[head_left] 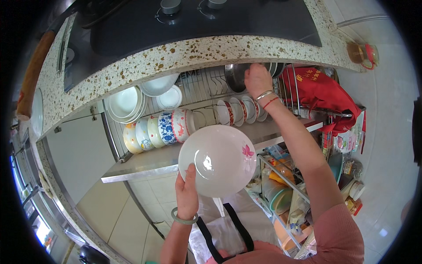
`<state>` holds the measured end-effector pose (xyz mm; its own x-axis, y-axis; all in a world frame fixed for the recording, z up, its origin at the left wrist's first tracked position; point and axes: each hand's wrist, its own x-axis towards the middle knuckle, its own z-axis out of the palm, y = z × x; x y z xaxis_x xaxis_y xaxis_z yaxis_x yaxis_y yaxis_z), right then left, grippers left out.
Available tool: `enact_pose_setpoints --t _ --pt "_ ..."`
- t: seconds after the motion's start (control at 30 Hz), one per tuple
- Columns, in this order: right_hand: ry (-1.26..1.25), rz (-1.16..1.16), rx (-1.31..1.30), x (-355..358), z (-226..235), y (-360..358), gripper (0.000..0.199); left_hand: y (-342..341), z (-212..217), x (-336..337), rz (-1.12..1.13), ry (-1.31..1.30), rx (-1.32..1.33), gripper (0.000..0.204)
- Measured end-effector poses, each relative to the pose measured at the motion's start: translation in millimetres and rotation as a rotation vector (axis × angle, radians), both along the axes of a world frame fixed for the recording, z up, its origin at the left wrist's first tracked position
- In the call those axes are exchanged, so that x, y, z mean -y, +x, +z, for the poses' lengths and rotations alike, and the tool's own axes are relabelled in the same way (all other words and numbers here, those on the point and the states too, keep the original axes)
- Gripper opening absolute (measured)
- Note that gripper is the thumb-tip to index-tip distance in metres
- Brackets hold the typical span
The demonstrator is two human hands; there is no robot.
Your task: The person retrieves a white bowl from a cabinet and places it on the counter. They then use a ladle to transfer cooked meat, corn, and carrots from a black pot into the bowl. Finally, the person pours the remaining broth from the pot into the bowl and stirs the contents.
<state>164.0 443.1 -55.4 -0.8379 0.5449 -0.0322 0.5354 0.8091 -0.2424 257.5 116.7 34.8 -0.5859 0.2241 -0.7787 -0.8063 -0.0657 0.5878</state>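
A wide white dish with a pink flower near its rim is in my left hand, gripped at its lower left edge with the thumb on its inner face. The dish is held in front of the pulled-out wire dish drawer. My right hand reaches into the drawer's far part, under the counter edge. Its fingers are curled down beside a dark metal pan or bowl, and their tips are hidden. Patterned bowls stand in a row at the left of the drawer, and small red-patterned bowls stand below my right hand.
White plates and bowls lean at the drawer's left. Above is the speckled counter with a black cooktop. A red cloth bag hangs at the right. Below it stands a wire rack full of kitchen goods.
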Motion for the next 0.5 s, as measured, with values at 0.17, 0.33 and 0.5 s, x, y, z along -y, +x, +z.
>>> enact_pose_setpoints --t 0.17,0.33,0.5 --pt "0.066 0.079 -0.006 11 -25 -14 0.017 3 3 3 -0.032 -0.01 -0.007 0.039" --pt "0.06 0.096 0.035 18 -55 -28 0.019 5 1 8 -0.034 -0.005 0.008 0.038" --pt "0.037 0.004 0.023 22 -84 -29 0.036 4 7 12 -0.081 0.0 0.019 0.037"
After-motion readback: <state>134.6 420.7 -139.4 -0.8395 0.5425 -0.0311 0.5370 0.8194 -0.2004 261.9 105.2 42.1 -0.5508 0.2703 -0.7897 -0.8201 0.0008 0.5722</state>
